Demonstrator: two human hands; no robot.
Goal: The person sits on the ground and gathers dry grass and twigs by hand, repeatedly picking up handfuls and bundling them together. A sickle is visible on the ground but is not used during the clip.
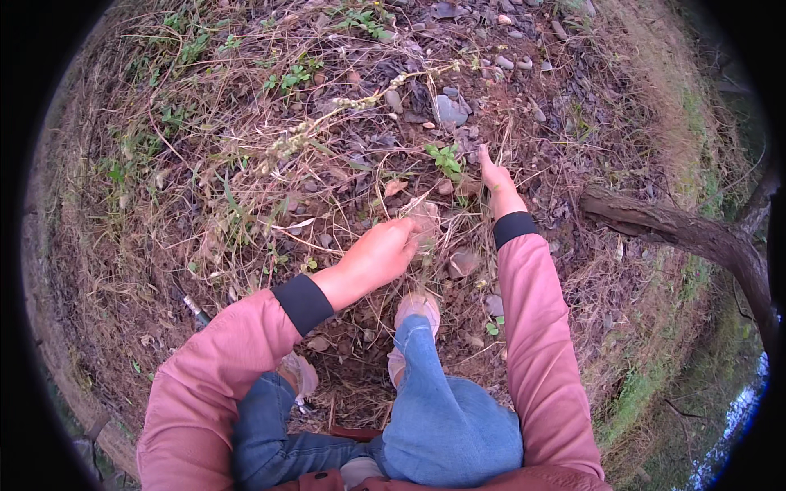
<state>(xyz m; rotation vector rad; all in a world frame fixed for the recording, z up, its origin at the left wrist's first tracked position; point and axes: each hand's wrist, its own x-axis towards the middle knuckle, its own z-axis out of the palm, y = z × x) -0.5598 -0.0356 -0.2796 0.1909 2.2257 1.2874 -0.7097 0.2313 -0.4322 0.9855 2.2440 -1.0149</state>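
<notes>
My left hand (379, 253) is low over the ground with its fingers curled and pinched together on some dry grass (430, 244), blurred near the fingertips. Just beyond those fingers lies a flat reddish stone (425, 216). My right hand (500, 184) reaches farther out, turned on its edge with one digit pointing forward. Its other fingers are mostly hidden, so I cannot tell whether it grips anything. Left of it grows a small green leafy plant (445, 161). Another reddish stone (463, 262) sits between my forearms.
A thick bare branch (669, 224) juts in from the right. A long dry seed stalk (344, 110) crosses the ground ahead, near a grey stone (451, 111). A dark rod-like object with a pale tip (195, 309) lies beside my left sleeve. My shoe (420, 307) is below my hands.
</notes>
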